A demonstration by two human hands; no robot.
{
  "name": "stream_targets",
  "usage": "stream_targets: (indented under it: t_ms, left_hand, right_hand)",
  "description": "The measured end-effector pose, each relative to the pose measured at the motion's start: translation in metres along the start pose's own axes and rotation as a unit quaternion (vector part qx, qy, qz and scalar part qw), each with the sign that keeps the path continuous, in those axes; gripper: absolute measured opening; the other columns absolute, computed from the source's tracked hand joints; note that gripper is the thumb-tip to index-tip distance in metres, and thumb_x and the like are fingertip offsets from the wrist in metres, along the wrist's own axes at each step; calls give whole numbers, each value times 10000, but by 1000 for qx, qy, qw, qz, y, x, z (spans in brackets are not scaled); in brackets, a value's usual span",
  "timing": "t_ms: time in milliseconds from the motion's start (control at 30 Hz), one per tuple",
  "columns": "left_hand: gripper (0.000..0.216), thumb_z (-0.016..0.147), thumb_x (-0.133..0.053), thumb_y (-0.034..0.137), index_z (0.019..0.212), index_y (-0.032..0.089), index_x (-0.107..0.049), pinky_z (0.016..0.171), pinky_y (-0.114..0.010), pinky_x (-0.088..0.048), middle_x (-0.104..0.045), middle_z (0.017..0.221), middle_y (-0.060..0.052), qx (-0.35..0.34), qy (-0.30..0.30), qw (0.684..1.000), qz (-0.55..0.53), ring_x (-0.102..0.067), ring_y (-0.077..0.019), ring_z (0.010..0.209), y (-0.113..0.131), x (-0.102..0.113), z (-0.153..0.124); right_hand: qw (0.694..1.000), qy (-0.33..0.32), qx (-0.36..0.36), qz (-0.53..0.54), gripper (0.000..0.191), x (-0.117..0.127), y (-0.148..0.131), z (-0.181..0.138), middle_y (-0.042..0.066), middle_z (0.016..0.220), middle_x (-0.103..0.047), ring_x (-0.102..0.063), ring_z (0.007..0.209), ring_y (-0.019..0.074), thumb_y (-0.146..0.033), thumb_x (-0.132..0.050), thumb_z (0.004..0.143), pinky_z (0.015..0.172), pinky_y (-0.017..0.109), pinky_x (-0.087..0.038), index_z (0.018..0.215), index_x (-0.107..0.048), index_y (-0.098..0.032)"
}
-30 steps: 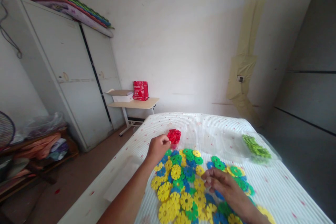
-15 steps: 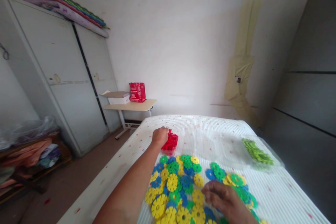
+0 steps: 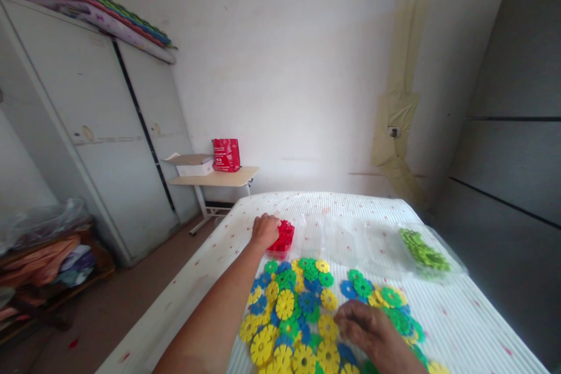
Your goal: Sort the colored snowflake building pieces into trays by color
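Note:
My left hand point(image 3: 264, 230) reaches forward over the bed, fingers curled, resting against a small heap of red toy discs point(image 3: 283, 238) in a clear container. I cannot make out what its fingers hold. My right hand point(image 3: 366, 330) lies low at the front, fingers bent down onto a spread of yellow, green and blue flower-shaped discs point(image 3: 302, 310). A clear tray with light green pieces point(image 3: 423, 250) sits at the right of the bed.
The bed has a white ribbed cover point(image 3: 333, 210) with small red marks. A side table point(image 3: 214, 177) beyond carries a red bag point(image 3: 226, 155) and a box. A grey wardrobe point(image 3: 100, 140) stands left, clutter point(image 3: 44, 257) on the floor beside it.
My left hand moved forward from the coloured pile to the red discs. My right hand slid nearer to me over the pile. The view shifted slightly.

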State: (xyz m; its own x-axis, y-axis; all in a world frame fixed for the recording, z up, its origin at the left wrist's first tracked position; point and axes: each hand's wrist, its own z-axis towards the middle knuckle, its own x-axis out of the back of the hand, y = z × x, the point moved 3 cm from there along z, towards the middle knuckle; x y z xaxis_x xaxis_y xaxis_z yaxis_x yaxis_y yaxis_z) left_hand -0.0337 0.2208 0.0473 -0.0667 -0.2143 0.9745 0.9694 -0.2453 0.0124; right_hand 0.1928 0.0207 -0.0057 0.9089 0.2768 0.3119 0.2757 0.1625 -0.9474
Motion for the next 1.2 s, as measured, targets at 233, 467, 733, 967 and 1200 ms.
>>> stream_targets:
  t_ms: [233,467,733,967,1200]
  left_hand:
    - [349,750,-471,67,890,283,-708,875,-332,-356,-713,955,-26,-14,10,999,-31,-571,-203,989,1,-2,-2]
    - [396,741,-431,38,972,239,-683,906,-312,-363,-692,1034,-29,1,57,996,-70,-552,-189,1043,2,36,-20]
    - [323,811,-402,158,983,235,-664,871,-241,-417,-681,1009,-16,12,11,990,-143,-593,-147,973,14,30,-134]
    - [470,823,-421,428,1218,202,-536,1016,-328,-331,-531,1278,-94,84,-12,987,-138,-439,-230,1213,17,-15,-182]
    - [618,780,-453,518,1327,233,-421,1076,-407,-230,-386,1405,-90,129,-5,984,-124,-284,-281,1317,23,-35,-188]
  right_hand:
    - [1000,6,-1,-13,340,2,-4,-1,2,693,-516,-463,651,132,-487,-474,818,594,237,-375,769,-574,-166]
    - [997,58,11,-53,345,14,-14,-3,2,664,-567,-511,622,135,-478,-464,824,569,229,-406,752,-613,-175]
    - [965,229,8,-128,362,84,-24,-18,39,737,-692,-635,673,192,-528,-507,744,607,247,-489,782,-662,-203]
    - [930,254,-10,-265,336,120,7,-25,46,778,-719,-658,727,226,-504,-483,743,642,279,-492,722,-668,-225]
    - [894,240,-14,-379,442,108,51,-26,108,1071,-665,-606,994,280,-517,-477,771,883,404,-450,1024,-644,-196]
